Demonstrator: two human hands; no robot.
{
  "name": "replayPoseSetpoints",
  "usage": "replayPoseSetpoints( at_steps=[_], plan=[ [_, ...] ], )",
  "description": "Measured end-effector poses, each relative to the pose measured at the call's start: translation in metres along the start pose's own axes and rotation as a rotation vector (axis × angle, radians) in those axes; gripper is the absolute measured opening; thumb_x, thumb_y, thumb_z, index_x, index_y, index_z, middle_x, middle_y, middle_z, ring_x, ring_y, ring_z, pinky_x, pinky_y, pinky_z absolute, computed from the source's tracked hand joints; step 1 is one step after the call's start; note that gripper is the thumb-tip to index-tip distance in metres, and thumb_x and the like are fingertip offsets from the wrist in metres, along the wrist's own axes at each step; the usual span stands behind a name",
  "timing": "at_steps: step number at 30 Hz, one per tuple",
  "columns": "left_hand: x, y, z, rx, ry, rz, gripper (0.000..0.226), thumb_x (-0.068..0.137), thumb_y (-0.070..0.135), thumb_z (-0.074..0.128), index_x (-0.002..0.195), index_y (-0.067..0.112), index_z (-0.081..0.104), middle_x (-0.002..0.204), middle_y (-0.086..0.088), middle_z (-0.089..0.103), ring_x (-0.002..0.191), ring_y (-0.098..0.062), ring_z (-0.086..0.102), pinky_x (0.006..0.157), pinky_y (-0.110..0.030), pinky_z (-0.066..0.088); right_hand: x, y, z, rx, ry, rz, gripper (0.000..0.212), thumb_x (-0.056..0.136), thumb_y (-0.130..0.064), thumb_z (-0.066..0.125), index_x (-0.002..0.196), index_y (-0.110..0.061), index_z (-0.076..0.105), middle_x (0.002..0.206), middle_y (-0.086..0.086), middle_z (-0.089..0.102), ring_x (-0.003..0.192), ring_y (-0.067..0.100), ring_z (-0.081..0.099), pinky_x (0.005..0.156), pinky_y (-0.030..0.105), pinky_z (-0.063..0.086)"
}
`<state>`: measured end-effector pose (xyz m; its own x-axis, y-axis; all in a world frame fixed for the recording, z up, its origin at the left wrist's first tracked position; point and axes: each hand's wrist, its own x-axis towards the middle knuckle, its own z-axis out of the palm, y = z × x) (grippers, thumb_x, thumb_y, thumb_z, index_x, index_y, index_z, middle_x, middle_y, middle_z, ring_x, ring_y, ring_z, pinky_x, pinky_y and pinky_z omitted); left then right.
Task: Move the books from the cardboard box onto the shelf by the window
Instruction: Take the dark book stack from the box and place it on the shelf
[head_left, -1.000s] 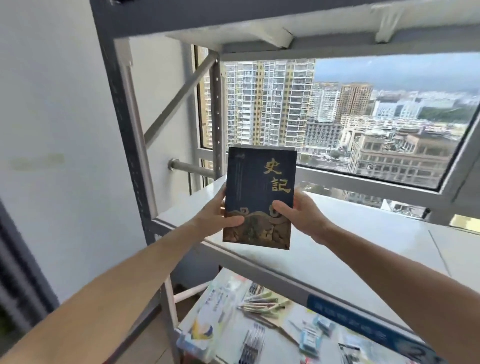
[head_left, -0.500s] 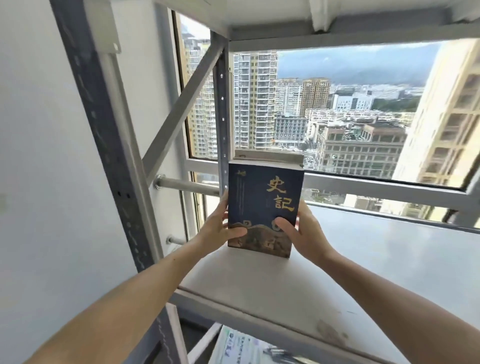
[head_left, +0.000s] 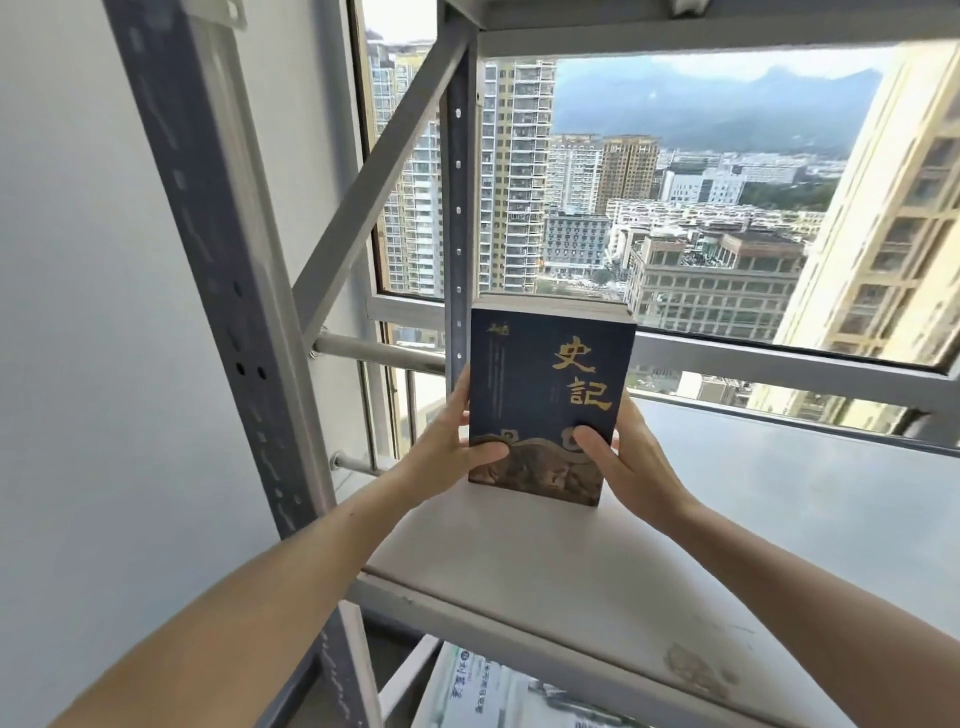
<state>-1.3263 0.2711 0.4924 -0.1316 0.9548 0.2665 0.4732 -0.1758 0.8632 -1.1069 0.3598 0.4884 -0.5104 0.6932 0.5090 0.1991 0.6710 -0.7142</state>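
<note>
A thick dark blue book (head_left: 540, 395) with gold characters on its cover stands upright on the white shelf board (head_left: 519, 561), near the shelf's left rear post by the window. My left hand (head_left: 457, 452) grips its lower left edge, thumb on the cover. My right hand (head_left: 623, 457) grips the lower right edge, thumb on the cover too. The cardboard box is out of view.
The grey metal rack has a front post (head_left: 223, 291), a diagonal brace (head_left: 374, 187) and a rear post (head_left: 460, 208) on the left. A window (head_left: 701, 197) lies behind. Printed packets (head_left: 483, 686) lie on the lower shelf. A white wall is at left.
The book went from held above the shelf's front edge to standing upright deep on the shelf board. Both hands kept their grip, and my view moved closer and up.
</note>
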Motion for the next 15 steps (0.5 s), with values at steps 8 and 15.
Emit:
replayPoseSetpoints(
  at_steps=[8, 15],
  plan=[
    [0.030, 0.021, -0.012, -0.064, 0.025, -0.180, 0.089, 0.081, 0.015, 0.075, 0.151, 0.032, 0.021, 0.129, 0.005, 0.058, 0.114, -0.014, 0.057, 0.099, -0.034, 0.048, 0.040, -0.014, -0.009, 0.238, -0.073, 0.212, 0.027, 0.099, -0.020, 0.052, 0.126, -0.019, 0.053, 0.111, -0.005, 0.067, 0.101, 0.010, 0.066, 0.073, 0.019, 0.056],
    [0.065, 0.029, -0.025, -0.202, 0.153, -0.593, 0.014, 0.079, 0.012, 0.077, 0.083, 0.005, 0.066, 0.073, -0.007, 0.071, 0.055, -0.012, 0.068, 0.049, -0.023, 0.053, 0.090, -0.009, -0.003, 0.336, -0.261, 0.792, 0.028, 0.092, -0.038, 0.063, 0.103, -0.012, 0.067, 0.083, 0.006, 0.068, 0.074, 0.023, 0.067, 0.067, 0.040, 0.059]
  ],
)
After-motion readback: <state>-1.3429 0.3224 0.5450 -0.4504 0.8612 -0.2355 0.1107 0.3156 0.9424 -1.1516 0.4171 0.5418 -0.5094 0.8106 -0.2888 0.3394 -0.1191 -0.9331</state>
